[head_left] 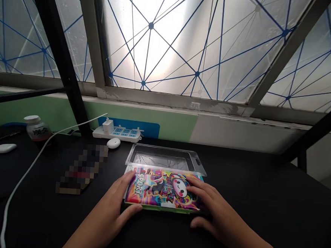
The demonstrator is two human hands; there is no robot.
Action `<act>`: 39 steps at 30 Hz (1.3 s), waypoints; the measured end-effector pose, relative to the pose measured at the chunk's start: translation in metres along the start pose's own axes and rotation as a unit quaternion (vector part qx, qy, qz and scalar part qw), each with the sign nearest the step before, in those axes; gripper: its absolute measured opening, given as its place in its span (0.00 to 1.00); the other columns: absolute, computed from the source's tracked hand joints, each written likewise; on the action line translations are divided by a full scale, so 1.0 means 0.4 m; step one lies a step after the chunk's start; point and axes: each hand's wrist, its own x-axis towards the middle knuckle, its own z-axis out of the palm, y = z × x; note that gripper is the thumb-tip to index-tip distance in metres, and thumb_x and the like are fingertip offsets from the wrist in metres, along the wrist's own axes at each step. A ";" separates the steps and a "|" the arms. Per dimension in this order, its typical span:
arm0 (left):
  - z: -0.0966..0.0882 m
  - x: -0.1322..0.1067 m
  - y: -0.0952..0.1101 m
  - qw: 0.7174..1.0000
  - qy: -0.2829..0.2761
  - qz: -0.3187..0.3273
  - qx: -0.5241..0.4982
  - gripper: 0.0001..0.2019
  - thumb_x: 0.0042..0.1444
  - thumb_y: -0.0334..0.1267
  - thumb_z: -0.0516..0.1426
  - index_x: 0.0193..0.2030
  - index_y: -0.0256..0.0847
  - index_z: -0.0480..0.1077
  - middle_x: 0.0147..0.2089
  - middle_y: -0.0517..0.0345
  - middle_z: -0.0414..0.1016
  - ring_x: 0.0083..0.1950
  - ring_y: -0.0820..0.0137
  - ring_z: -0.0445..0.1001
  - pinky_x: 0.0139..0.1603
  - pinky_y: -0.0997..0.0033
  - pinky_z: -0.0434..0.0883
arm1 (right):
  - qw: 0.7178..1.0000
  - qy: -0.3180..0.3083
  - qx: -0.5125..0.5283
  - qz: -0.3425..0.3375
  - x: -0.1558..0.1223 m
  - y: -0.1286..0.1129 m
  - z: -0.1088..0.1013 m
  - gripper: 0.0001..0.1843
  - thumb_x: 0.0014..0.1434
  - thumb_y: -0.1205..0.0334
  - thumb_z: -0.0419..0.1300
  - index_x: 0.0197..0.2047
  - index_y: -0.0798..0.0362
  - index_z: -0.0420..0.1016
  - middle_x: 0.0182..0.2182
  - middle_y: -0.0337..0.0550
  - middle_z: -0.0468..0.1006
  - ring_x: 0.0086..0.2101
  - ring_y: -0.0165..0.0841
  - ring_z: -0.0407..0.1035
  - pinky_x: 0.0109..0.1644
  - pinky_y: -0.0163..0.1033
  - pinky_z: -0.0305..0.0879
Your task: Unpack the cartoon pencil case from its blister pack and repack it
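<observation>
A flat, brightly printed pencil case [158, 189] lies on the black table in front of me. Its top shows the word SPORT and a cartoon face, and a green edge runs along the front. My left hand [120, 202] spans the case's left end, thumb at the front edge and fingers at the back corner. On the right end, the stretched fingers of my right hand [209, 200] rest over the printed top, with the thumb apart from the front edge. Right behind the case lies a clear plastic package shell [163, 158], touching or slightly overlapping its back edge.
A white power strip [125, 133] with a plugged charger stands by the wall, near a round white case [113, 143]. A pixelated item [81, 171] lies left of my left hand. Further left are a white cable [22, 182], a bottle [37, 128] and a white object [3, 148].
</observation>
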 end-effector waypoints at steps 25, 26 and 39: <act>-0.013 0.001 0.008 0.996 -0.021 -0.074 -0.044 0.32 0.68 0.51 0.51 0.75 0.52 0.46 0.70 0.46 0.63 0.69 0.53 0.65 0.63 0.50 0.69 | 0.991 0.061 0.068 0.094 -0.005 0.042 -0.061 0.31 0.65 0.50 0.59 0.68 0.40 0.56 0.60 0.47 0.72 0.52 0.42 0.73 0.52 0.46 0.74; -0.013 0.002 0.007 0.995 -0.025 -0.081 -0.045 0.29 0.68 0.52 0.50 0.73 0.51 0.51 0.69 0.47 0.64 0.69 0.54 0.65 0.63 0.50 0.68 | 0.994 0.045 0.061 0.081 -0.020 0.039 -0.059 0.33 0.63 0.51 0.61 0.69 0.39 0.56 0.61 0.48 0.70 0.55 0.44 0.71 0.54 0.47 0.73; -0.006 0.023 0.007 0.999 -0.037 -0.021 -0.017 0.18 0.68 0.51 0.49 0.53 0.46 0.74 0.66 0.49 0.68 0.68 0.51 0.63 0.66 0.45 0.65 | 0.974 0.015 0.072 0.214 0.005 0.032 -0.041 0.20 0.69 0.47 0.50 0.57 0.49 0.67 0.42 0.47 0.81 0.37 0.41 0.77 0.37 0.43 0.75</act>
